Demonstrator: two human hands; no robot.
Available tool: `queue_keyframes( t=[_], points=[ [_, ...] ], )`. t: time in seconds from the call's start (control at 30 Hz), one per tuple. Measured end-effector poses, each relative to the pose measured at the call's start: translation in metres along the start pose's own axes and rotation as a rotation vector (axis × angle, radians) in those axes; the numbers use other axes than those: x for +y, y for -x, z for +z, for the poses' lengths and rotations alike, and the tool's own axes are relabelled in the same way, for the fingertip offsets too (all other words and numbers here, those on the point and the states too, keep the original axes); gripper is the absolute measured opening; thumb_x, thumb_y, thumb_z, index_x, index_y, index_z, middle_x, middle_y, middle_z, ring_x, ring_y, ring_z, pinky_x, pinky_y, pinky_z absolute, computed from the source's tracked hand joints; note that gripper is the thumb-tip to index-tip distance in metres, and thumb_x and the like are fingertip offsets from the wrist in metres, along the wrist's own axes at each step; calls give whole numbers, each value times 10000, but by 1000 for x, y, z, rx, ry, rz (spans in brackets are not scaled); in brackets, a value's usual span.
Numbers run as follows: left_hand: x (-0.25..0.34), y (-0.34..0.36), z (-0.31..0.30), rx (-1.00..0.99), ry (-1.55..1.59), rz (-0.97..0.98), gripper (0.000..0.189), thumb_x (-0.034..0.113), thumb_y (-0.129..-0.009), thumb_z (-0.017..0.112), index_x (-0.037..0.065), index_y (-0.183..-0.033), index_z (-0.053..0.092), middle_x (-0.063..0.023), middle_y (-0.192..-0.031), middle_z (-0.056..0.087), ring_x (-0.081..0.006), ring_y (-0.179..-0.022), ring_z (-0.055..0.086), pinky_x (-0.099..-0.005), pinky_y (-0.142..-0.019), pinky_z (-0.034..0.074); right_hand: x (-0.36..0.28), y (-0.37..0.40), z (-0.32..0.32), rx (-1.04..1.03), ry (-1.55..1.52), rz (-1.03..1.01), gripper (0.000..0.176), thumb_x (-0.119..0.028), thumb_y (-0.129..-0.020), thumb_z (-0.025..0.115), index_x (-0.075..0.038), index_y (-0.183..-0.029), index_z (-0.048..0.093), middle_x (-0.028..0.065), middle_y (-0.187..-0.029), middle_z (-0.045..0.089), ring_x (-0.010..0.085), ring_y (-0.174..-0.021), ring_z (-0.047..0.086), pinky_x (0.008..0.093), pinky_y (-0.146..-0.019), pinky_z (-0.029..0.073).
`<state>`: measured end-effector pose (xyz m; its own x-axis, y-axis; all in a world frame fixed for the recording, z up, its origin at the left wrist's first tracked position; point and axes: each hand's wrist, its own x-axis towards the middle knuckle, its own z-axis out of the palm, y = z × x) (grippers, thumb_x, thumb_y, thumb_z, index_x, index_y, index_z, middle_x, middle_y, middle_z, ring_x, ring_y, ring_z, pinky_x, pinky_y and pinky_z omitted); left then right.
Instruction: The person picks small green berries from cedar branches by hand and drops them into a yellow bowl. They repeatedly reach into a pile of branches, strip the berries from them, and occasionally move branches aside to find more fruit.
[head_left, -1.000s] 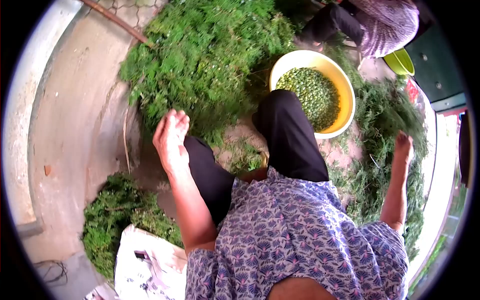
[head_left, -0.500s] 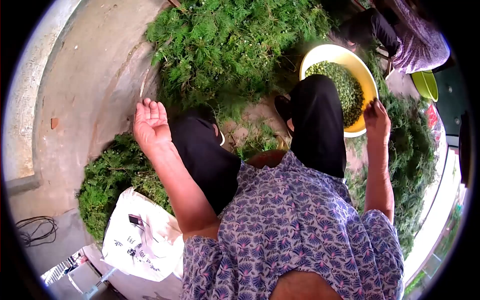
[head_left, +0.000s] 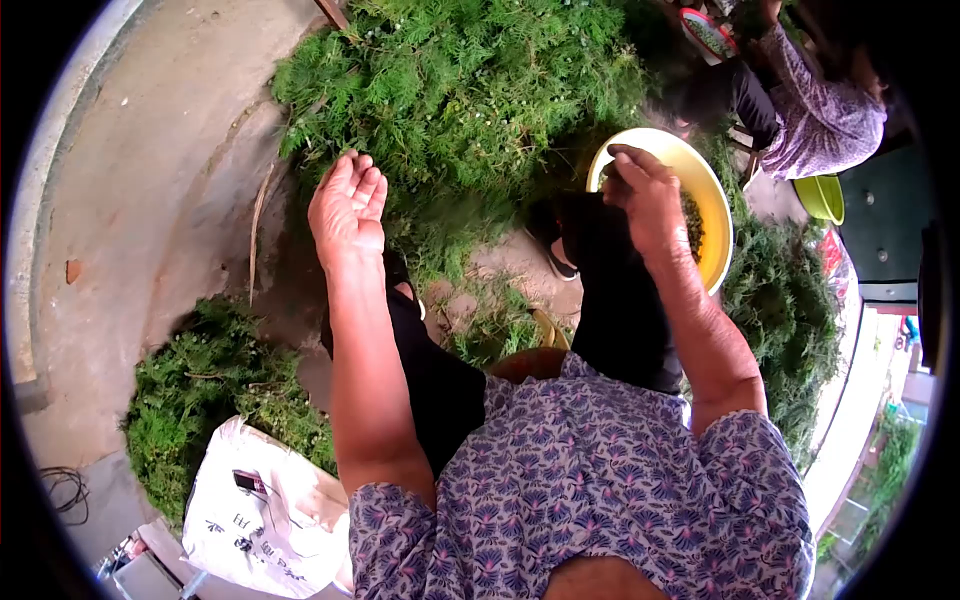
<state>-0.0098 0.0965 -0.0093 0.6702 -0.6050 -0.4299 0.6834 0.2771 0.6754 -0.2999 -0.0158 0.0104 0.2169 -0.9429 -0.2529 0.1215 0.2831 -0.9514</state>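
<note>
My left hand [head_left: 348, 210] is raised, palm up, in front of the pile of green conifer branches [head_left: 450, 110]. Its fingers curl a little but stand apart, and nothing shows in them. Over the near left side of a yellow basin [head_left: 712, 180] hangs my right hand [head_left: 652, 195], thumb and fingers apart, with no object visible between them. Small green berries or seed cones [head_left: 692, 225] lie in the basin, partly hidden by that hand and my knee.
More cut greenery [head_left: 215, 390] lies at left beside a white sack [head_left: 265, 510] with a small dark device [head_left: 248, 481] on it. Another person [head_left: 820, 120] sits at upper right near a red-rimmed bowl [head_left: 708, 35] and a green basin [head_left: 820, 198]. A dry stalk [head_left: 260, 235] is on the floor.
My left hand has moved right and upward, toward the branch pile. My right hand has left the basin's right rim and swung left over it. The view has shifted slightly.
</note>
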Motion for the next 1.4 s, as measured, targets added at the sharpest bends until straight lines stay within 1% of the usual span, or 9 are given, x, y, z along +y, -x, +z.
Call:
queue_keyframes(
  t=[0.2, 0.3, 0.57, 0.67, 0.7, 1.03, 1.17, 1.23, 1.4],
  points=[
    [-19, -45, 31, -91, -61, -111, 118, 154, -848, 587, 58, -911, 608, -24, -798, 622, -117, -678, 569, -294, -729, 480, 14, -61, 33, -105, 138, 45, 241, -141, -857, 524, 7, -1044, 562, 63, -788, 585, 139, -631, 570, 251, -568, 471],
    [-30, -63, 37, -140, -92, -141, 123, 150, -848, 585, 53, -921, 606, -28, -810, 617, -117, -680, 569, -293, -722, 482, 31, -113, 48, -37, 139, 115, 160, -75, -830, 548, 22, -954, 576, 84, -732, 596, 171, -562, 580, 278, -469, 457],
    [-34, -73, 46, -74, -100, -173, 121, 144, -857, 576, 36, -910, 590, -57, -800, 618, -124, -652, 572, -264, -661, 486, 122, -203, 46, 107, 132, 321, 124, -65, -848, 522, 0, -950, 551, 81, -692, 589, 180, -557, 580, 298, -467, 485],
    [-31, -79, 45, -57, -71, -187, 118, 142, -853, 581, 39, -910, 590, -55, -805, 617, -128, -660, 572, -267, -677, 486, 180, -219, 27, 126, 216, 478, 91, -58, -863, 493, -4, -903, 555, 88, -677, 579, 180, -549, 575, 309, -443, 477],
    [-31, -82, 45, -52, -43, -200, 115, 140, -850, 584, 41, -908, 592, -54, -807, 617, -130, -671, 572, -269, -685, 486, 188, -210, 39, 277, 103, 466, 101, 33, -801, 473, 0, -715, 516, 123, -572, 536, 219, -440, 526, 335, -350, 396],
    [-31, -86, 50, -71, -49, -250, 166, 143, -866, 563, 34, -990, 578, 9, -797, 590, -85, -659, 523, -272, -723, 464, 287, -224, 25, 419, 239, 515, 162, -6, -802, 566, -1, -945, 641, 73, -686, 599, 151, -519, 553, 292, -424, 425],
    [-30, -83, 56, -6, -98, -243, 176, 148, -878, 546, 28, -1006, 569, 8, -789, 581, -78, -650, 515, -264, -728, 464, 317, -255, 16, 412, 450, 217, 160, -10, -780, 591, 0, -929, 650, 59, -677, 596, 135, -505, 537, 264, -437, 423],
    [-30, -82, 57, 12, -101, -214, 187, 148, -884, 537, 28, -1026, 557, 7, -792, 576, -76, -647, 509, -266, -732, 467, 310, -256, 26, 360, 692, 52, 208, -65, -744, 649, 12, -937, 645, 63, -682, 605, 155, -559, 560, 297, -514, 443],
    [-30, -81, 58, -7, -106, -240, 196, 151, -888, 530, 30, -1042, 548, 5, -795, 568, -75, -645, 504, -271, -735, 468, 317, -260, 35, 349, 886, 251, 480, -206, -651, 762, -22, -1059, 589, 181, -981, 619, 328, -877, 601, 400, -707, 482]
  ],
)
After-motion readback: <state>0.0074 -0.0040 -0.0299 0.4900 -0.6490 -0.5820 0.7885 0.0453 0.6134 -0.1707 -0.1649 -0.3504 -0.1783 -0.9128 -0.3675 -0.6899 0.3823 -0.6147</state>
